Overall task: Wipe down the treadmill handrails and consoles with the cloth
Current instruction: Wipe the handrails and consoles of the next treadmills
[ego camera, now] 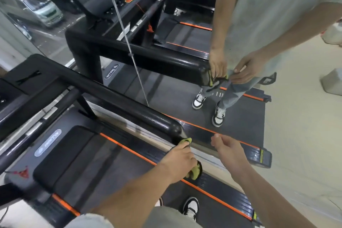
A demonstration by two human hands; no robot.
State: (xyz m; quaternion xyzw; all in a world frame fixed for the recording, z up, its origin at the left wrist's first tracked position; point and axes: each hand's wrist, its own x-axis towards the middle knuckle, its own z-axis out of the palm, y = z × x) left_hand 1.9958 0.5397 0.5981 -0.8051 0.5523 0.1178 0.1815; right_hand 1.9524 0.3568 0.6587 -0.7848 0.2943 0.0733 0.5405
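At handrail (pixel 129 106) end, yellow-green cloth (pixel 194 172), bunched in left hand (pixel 180 161)

Single head-worn wide-angle view, forward and steeply down, close over the treadmill handrail (pixel 129 106) end.

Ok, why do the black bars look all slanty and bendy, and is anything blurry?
Head view: the wide-angle lens splays and slightly bows straight lines such as the handrail; the view's left edge is smeared with blur; pale glare streaks the handrail's glossy top; the cloth looks fairly sharp.
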